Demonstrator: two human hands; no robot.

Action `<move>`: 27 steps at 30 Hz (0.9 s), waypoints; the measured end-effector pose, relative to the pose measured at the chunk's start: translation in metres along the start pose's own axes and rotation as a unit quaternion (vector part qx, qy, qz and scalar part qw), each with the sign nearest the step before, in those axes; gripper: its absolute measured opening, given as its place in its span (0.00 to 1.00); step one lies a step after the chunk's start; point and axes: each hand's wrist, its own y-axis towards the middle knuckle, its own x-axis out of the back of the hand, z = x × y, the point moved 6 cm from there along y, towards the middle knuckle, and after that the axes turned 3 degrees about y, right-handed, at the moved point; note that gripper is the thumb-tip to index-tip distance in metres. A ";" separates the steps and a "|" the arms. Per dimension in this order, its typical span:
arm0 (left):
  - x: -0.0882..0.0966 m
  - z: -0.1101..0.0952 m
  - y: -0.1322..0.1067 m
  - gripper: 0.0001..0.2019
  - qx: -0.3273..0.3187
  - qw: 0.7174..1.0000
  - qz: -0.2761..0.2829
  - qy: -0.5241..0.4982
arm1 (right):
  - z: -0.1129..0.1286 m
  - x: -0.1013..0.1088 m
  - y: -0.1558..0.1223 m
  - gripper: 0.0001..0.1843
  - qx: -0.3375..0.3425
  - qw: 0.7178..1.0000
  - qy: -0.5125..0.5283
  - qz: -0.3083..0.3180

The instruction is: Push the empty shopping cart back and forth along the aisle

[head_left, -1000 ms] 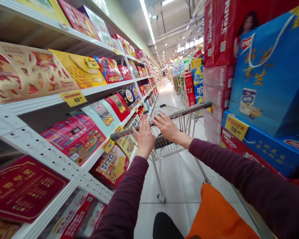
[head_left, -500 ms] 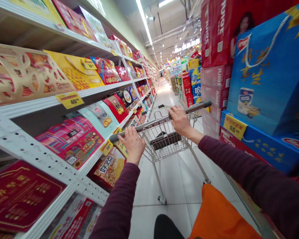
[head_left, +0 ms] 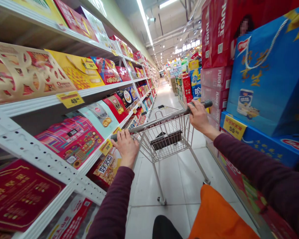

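A wire shopping cart (head_left: 167, 139) stands in a store aisle in front of me. Its grey push bar (head_left: 161, 120) runs from lower left to upper right. My left hand (head_left: 126, 147) is closed around the bar's left end, close to the shelf edge. My right hand (head_left: 200, 117) is closed around the bar's right end, by the stacked boxes. Both arms wear dark maroon sleeves. A dark flat item (head_left: 166, 139) lies in the cart's folding seat.
White shelves (head_left: 52, 156) with boxed sweets and yellow price tags (head_left: 69, 98) line the left. Red juice cartons (head_left: 218, 36) and a blue gift box (head_left: 271, 73) are stacked on the right. The tiled aisle floor (head_left: 175, 181) runs ahead. Orange cloth (head_left: 219, 215) sits at the bottom.
Both hands slid apart along the push bar, from its middle out to its two ends. The fingers went from resting on the bar to wrapped around it.
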 end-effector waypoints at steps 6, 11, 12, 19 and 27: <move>0.003 -0.012 -0.002 0.29 -0.024 1.000 -0.009 0.010 | 0.125 -0.066 -0.012 0.24 0.115 0.987 0.100 0.056; 0.015 -0.012 -0.005 0.27 -0.051 0.999 -0.006 0.001 | 0.177 -0.078 -0.022 0.20 0.253 0.953 0.130 0.100; 0.017 -0.008 -0.005 0.27 -0.043 0.999 -0.008 -0.001 | 0.168 -0.073 -0.023 0.20 0.258 0.952 0.126 0.104; 0.012 0.008 -0.010 0.29 -0.031 0.999 -0.022 -0.037 | 0.059 -0.031 -0.002 0.25 0.081 0.993 0.064 0.061; 0.013 -0.001 -0.010 0.31 -0.026 0.996 -0.046 -0.068 | 0.202 -0.091 -0.016 0.20 0.205 0.963 0.136 0.110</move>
